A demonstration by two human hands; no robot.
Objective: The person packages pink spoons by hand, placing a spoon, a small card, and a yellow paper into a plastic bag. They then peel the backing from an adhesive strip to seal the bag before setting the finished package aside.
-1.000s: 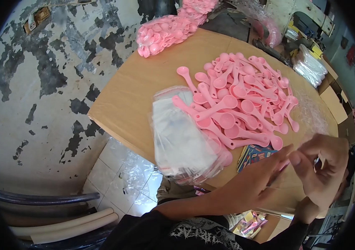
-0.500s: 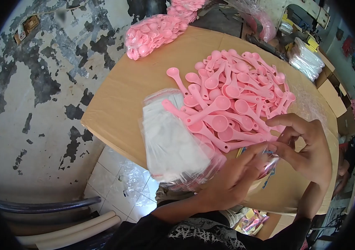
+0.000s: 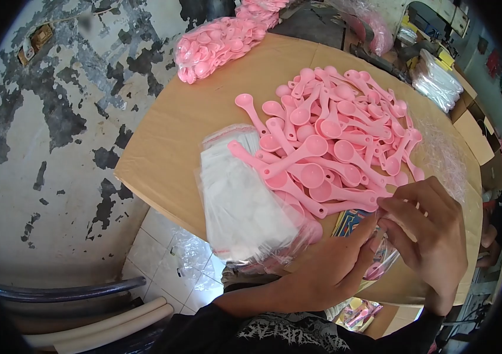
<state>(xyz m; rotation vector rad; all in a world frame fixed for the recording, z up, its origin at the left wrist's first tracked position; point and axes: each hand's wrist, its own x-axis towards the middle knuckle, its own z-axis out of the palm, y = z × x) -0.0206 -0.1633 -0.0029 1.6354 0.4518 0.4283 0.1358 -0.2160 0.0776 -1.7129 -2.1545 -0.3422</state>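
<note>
My left hand (image 3: 336,262) has its thumb and fingers closed on a small clear plastic bag (image 3: 387,258), with something pink showing inside. My right hand (image 3: 430,233) meets it from the other side, its thumb and fingertips pinched at the bag's upper edge. Just beyond both hands lies a heap of pink plastic measuring spoons (image 3: 313,146). A fanned stack of clear flat bags (image 3: 245,203) rests to the left of my hands, partly over pink spoons. Colourful printed cards (image 3: 350,220) show beside my left thumb, mostly covered.
Everything sits on a brown, paper-covered table (image 3: 168,135). Full bags of pink spoons (image 3: 218,50) lie at its far left corner. Packs of clear plastic (image 3: 435,82) and a cardboard box (image 3: 475,131) stand at the right. Below the near edge is an open box with packets (image 3: 357,312).
Both hands have turned and shifted slightly, my right hand lower. The fingertips have come together at the bag's edge, and more of the printed cards shows.
</note>
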